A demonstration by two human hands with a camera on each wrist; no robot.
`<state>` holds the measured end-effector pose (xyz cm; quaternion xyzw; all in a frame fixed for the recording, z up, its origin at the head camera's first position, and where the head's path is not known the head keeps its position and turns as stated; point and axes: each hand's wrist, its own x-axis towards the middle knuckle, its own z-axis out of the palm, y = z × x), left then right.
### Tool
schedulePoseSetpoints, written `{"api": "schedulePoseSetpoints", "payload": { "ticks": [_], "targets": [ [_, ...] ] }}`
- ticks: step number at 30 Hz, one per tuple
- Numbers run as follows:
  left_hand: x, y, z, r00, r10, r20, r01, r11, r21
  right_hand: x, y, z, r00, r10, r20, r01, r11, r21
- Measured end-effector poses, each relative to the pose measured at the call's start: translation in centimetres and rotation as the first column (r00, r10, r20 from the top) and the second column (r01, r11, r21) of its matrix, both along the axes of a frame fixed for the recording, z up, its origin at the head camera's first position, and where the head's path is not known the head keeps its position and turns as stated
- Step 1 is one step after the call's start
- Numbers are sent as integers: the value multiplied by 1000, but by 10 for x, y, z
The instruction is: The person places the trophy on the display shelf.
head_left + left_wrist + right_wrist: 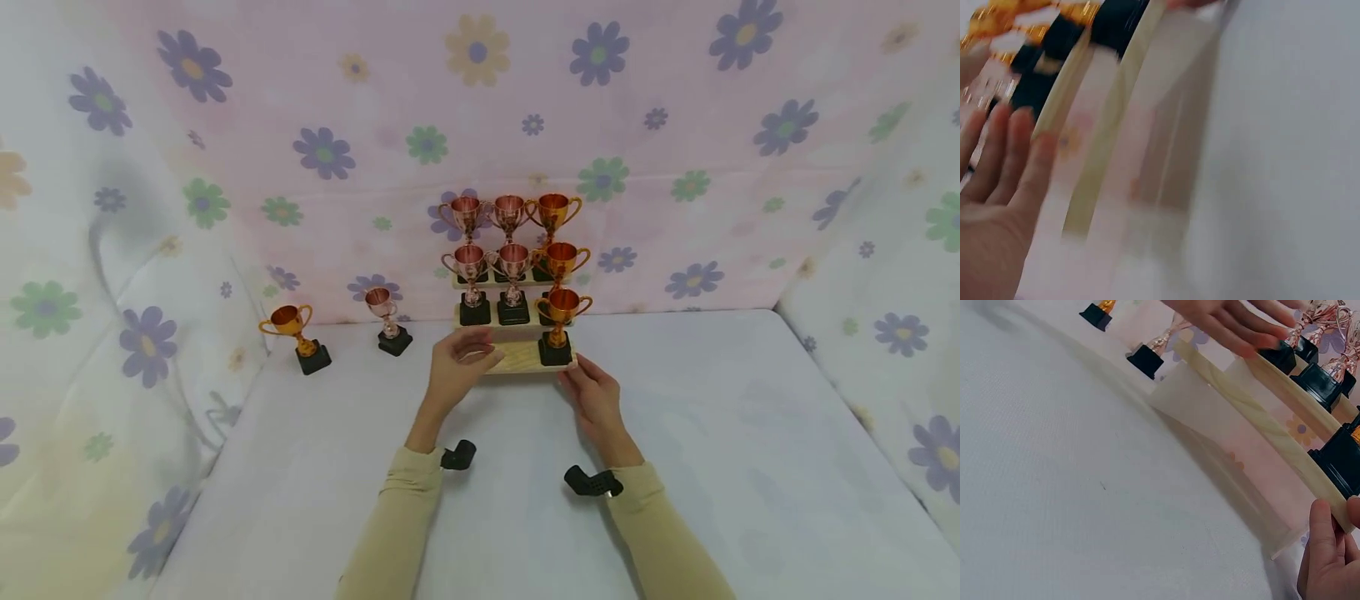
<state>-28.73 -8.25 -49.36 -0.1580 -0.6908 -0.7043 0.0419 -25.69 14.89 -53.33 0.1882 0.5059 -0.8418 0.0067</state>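
Observation:
A tiered display shelf with wooden boards (517, 357) and clear panels stands against the back cloth. On its front board, at the right end, is a gold trophy cup (557, 312) on a black base. My right hand (597, 404) holds that board's right end, thumb above and fingers beneath in the right wrist view. My left hand (455, 367) is over the board's left part with nothing in its grasp; its fingers (1019, 144) are extended in the left wrist view. Behind, the upper two boards each carry two rose-gold cups (469, 265) and one gold cup (562, 260).
Left of the shelf, a rose-gold trophy (393, 333) and a gold trophy (311, 354) stand on the white tabletop (517, 500). Flower-print cloth (360, 217) rises at the back and both sides.

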Motion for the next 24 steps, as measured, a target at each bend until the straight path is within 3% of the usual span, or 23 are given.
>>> {"api": "schedulePoseSetpoints", "payload": {
  "ticks": [3,5,9,12,15,18,21,23,24],
  "targets": [
    [2,-34,-2,999,-33,42,38,993,-115,-1,1,0,1000,1,2,-1,1000,0],
    [4,-54,-4,999,-18,46,25,984,-177,-1,1,0,1000,0,9,0,1000,1],
    [9,-89,-2,995,94,20,-86,968,-235,-1,-1,2,1000,1,18,-1,1000,-3],
    [5,-107,-3,981,193,5,-186,953,-238,-1,0,3,1000,-2,18,2,1000,-8],
    [-2,-123,-4,947,315,64,-297,934,-200,0,1,3,1000,-7,21,7,1000,-3],
    [-10,-135,-5,883,427,196,-398,902,-170,1,0,3,1000,-8,21,8,1000,9],
    [-17,-143,-3,818,484,311,-452,875,-172,1,-1,3,1000,-6,19,6,1000,22],
    [-23,-147,-1,800,491,345,-453,871,-190,2,-2,4,1000,-8,17,7,1000,19],
    [-25,-148,0,803,486,344,-445,874,-195,2,-2,4,1000,-11,18,10,1000,15]
  ]
}}
